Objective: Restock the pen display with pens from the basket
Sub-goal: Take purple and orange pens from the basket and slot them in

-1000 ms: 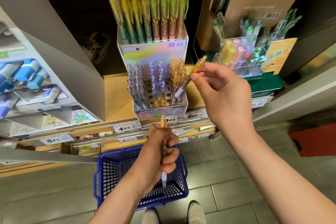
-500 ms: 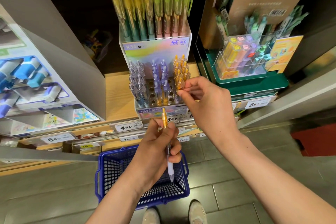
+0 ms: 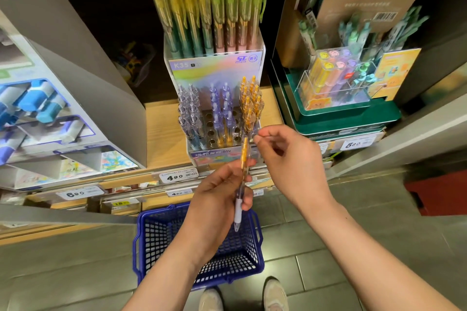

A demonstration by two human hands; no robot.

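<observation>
Holding one orange pen [image 3: 244,156] upright, tip down, the left hand [image 3: 214,199] sits just in front of the pen display [image 3: 222,118]. Right hand [image 3: 290,159] beside it: fingers loosely curled, nothing visibly pinched. Display's orange column full; middle holes bare. Blue basket [image 3: 151,242] below the display looks empty. Restock partly done.

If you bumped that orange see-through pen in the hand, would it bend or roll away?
The orange see-through plastic pen probably would not bend: it stays straight though the left hand grips only its middle. It looks light, since a few fingers hold it. Its barrel looks round and smooth, so it might roll if laid flat, though a clip could stop it; I cannot see one.
</observation>
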